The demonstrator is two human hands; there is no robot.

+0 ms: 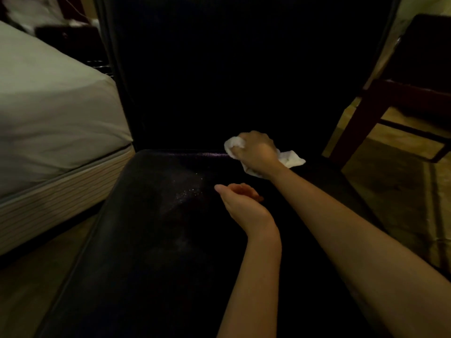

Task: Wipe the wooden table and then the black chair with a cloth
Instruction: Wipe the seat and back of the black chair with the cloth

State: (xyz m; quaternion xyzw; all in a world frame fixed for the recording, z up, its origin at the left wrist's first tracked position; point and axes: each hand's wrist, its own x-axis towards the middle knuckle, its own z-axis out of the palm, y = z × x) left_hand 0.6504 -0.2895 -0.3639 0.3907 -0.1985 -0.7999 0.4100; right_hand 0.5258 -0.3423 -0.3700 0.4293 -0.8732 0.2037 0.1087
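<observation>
The black chair [156, 228] fills the middle of the head view, its seat near me and its tall back rising behind. My right hand [256, 152] is shut on a white cloth [291, 158] and presses it where the seat meets the back, right of centre. Cloth ends stick out on both sides of the fist. My left hand [240, 203] hovers over the seat just in front of the right one, fingers loosely curled, holding nothing. Small specks glint on the seat to the left of my left hand.
A bed with a pale sheet [48, 106] stands close on the left, its base almost touching the chair. A dark wooden table or chair frame [380, 106] stands at the right on a wooden floor [402, 191].
</observation>
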